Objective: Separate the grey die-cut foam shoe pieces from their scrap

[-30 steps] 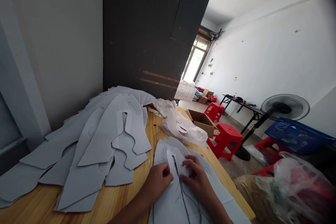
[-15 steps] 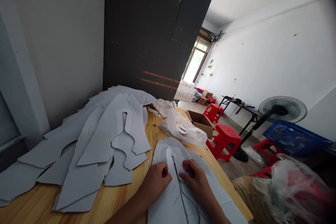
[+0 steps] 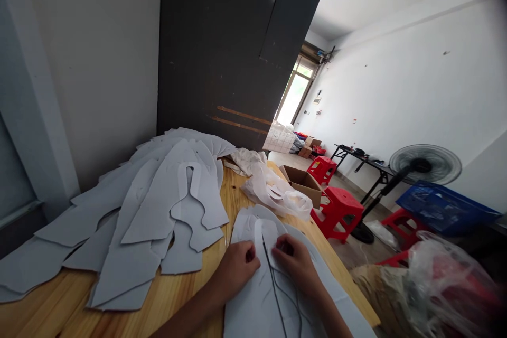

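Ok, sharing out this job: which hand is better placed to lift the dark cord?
Probably the right hand: its fingers sit beside the dark cord, and the cord's loop trails on that side; the left hand is farther off.

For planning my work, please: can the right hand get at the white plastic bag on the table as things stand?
Probably yes. The right hand lies on a gray cut-out sheet, and the plastic bag sits ahead on the wooden table; only flat sheet and bare wood seem to lie between.
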A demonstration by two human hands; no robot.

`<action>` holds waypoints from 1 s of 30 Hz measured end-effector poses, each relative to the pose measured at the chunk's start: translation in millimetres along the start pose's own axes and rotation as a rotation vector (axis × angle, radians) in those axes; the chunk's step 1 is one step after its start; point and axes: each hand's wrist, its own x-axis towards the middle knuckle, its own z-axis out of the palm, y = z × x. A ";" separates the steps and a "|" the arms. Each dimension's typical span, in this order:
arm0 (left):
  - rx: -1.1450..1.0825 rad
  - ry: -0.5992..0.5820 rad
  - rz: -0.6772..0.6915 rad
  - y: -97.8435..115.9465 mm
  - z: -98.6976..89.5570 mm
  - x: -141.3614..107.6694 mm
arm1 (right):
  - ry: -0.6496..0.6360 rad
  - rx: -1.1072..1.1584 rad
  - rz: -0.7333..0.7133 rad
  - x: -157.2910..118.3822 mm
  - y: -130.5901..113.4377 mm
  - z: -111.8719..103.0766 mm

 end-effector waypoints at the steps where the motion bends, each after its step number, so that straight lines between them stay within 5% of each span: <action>1: -0.002 -0.007 0.001 -0.2 -0.1 -0.4 | -0.026 -0.003 -0.004 2.8 -0.9 -1.2; 6: -0.014 -0.055 -0.006 -1.3 -0.5 -1.5 | -0.107 -0.010 -0.043 10.9 -0.8 -2.3; 30: -0.152 -0.162 -0.163 -5.6 -0.8 -1.1 | -0.044 -0.055 -0.112 14.2 -3.5 0.3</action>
